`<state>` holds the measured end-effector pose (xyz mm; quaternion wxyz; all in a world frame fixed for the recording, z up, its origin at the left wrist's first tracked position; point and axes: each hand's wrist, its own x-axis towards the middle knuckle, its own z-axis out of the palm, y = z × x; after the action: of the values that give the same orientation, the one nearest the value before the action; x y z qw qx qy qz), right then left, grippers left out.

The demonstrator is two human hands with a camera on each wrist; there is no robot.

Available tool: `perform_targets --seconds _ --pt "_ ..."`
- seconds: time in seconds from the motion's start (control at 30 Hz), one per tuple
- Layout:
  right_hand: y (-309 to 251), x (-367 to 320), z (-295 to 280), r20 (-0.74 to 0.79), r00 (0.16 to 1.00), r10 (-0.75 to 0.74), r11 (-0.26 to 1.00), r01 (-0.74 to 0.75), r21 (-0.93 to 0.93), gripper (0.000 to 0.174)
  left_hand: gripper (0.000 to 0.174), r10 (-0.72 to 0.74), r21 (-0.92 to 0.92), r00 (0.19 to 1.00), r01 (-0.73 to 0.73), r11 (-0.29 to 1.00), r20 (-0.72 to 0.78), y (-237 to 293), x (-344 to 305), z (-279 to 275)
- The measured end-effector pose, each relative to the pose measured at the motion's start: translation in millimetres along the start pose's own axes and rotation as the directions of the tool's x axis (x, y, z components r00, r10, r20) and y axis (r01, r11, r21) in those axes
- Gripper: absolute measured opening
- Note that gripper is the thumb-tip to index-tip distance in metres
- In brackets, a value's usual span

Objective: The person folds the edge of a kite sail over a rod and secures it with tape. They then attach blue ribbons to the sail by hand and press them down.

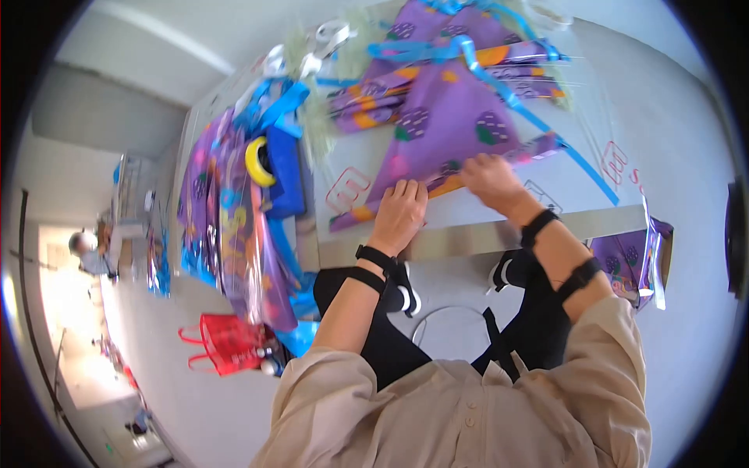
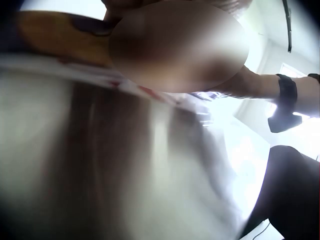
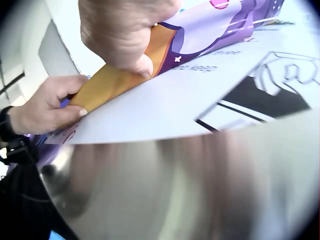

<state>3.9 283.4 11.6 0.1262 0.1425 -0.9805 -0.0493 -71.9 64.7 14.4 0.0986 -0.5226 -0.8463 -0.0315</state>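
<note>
A purple wrapping sheet [image 1: 445,132] with an orange border [image 3: 115,82] lies folded into a cone shape on the table. My left hand [image 1: 399,210] pinches its near orange corner between thumb and fingers [image 3: 47,105]. My right hand [image 1: 488,175] grips the same border a little further along, fingers curled over it [image 3: 125,35]. Under the sheet is a white paper [image 3: 200,95] with printed logos. The left wrist view is blurred; it shows only my left hand [image 2: 177,45] close up and my right forearm's black strap [image 2: 287,92].
Blue ribbon [image 1: 499,78] trails over more purple cones at the table's far side. A yellow tape roll [image 1: 257,160] and hanging purple sheets [image 1: 226,226] are at the left end. The metal table edge [image 1: 468,238] is near me. A red bag [image 1: 226,343] sits on the floor.
</note>
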Motion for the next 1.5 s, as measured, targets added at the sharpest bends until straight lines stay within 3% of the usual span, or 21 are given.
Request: perform_targets --seconds 0.07,0.27,0.4,0.47,0.53,0.6,0.7,0.77,0.87,0.93,0.97,1.0,1.03,1.07,1.13,1.17,1.23,1.27,1.4,1.47,1.5 --pt "4 -24 0 -0.039 0.999 0.021 1.0 -0.021 -0.001 0.011 0.021 0.05 0.107 0.982 -0.031 0.994 -0.184 -13 -18 7" --pt "15 -29 -5 -0.135 0.983 0.12 0.978 -0.094 0.185 0.01 0.012 -0.172 -0.226 0.979 0.144 0.964 -0.111 -58 -48 -4" --pt "28 -21 -22 0.143 0.973 0.181 0.896 -0.223 0.384 0.006 0.013 -0.24 -0.299 0.967 0.203 0.932 -0.091 -76 -55 -12" --pt "33 -20 -27 0.292 0.943 0.16 0.859 -0.279 0.43 0.008 0.023 -0.224 -0.578 0.872 0.461 0.673 0.435 -86 -58 -24" --pt "38 -20 -29 0.442 0.889 0.116 0.786 -0.354 0.507 0.019 0.034 -0.214 -0.545 0.815 0.53 0.65 0.538 -76 -55 -34" --pt "43 -15 -26 0.483 0.869 0.109 0.774 -0.379 0.508 0.023 0.044 -0.094 -0.31 0.994 0.073 0.948 -0.053 -46 -44 -38" --pt "48 -4 -8 0.555 0.832 0.015 0.734 -0.386 0.559 0.03 0.053 0.159 -0.186 0.985 -0.17 0.968 -0.072 7 -19 -42" --pt "55 0 -9 0.581 0.812 -0.056 0.708 -0.379 0.597 0.033 0.054 0.191 -0.089 0.978 -0.199 0.976 -0.086 29 -11 -20" --pt "57 -4 -14 0.711 0.696 -0.099 0.523 -0.571 0.632 0.029 0.053 0.206 0.112 0.977 -0.199 0.974 -0.056 35 5 -3" --pt "61 -11 -10 0.646 0.758 -0.089 0.477 -0.537 0.696 0.034 0.032 0.191 -0.128 0.979 -0.181 0.975 0.071 31 18 -7" --pt "63 -20 -7 0.438 0.894 0.092 0.642 -0.389 0.661 0.024 0.032 0.201 -0.128 0.977 -0.192 0.973 0.067 23 26 -10" --pt "61 -22 -18 0.438 0.893 0.1 0.64 -0.395 0.659 0.024 0.027 0.186 -0.252 0.958 -0.129 0.959 0.217 10 40 -17" --pt "58 -20 -42 0.048 0.929 0.367 0.775 -0.334 0.536 0.02 0.022 0.184 -0.362 0.912 -0.043 0.931 0.365 -2 55 -25" --pt "55 -20 -65 -0.388 0.788 0.478 0.865 -0.345 0.364 0.018 0.02 0.222 -0.469 0.926 -0.057 0.881 0.304 -12 73 -31" --pt "43 -28 -94 -0.463 0.619 0.634 0.737 -0.303 0.604 0.03 0.017 0.201 -0.523 0.942 -0.031 0.852 0.27 -34 119 -45" --pt "39 -30 -106 -0.454 0.62 0.639 0.731 -0.308 0.609 0.03 0.017 0.149 -0.476 0.943 0.012 0.88 0.299 -43 141 -53" --pt "38 -27 -128 -0.635 0.627 0.451 0.885 -0.403 0.231 0.048 0.013 0.093 -0.612 0.996 -0.079 0.787 -0.008 -51 171 -72" --pt "40 -24 -138 -0.632 0.623 0.461 0.88 -0.411 0.237 0.048 0.013 0.101 -0.612 0.995 -0.079 0.787 0.0 -48 177 -79" --pt "57 -11 -173 -0.493 0.732 0.47 0.836 -0.548 -0.016 0.07 0.007 0.232 -0.044 0.935 -0.252 0.967 -0.267 1 177 -137" --pt "73 -17 -170 -0.429 0.811 0.398 0.856 -0.497 -0.144 0.055 0.009 0.369 0.136 0.841 -0.343 0.929 -0.396 28 161 -140" --pt "74 -19 -174 -0.188 0.8 0.569 0.816 -0.577 0.015 0.044 0.009 0.359 0.143 0.847 -0.329 0.933 -0.392 37 154 -136"
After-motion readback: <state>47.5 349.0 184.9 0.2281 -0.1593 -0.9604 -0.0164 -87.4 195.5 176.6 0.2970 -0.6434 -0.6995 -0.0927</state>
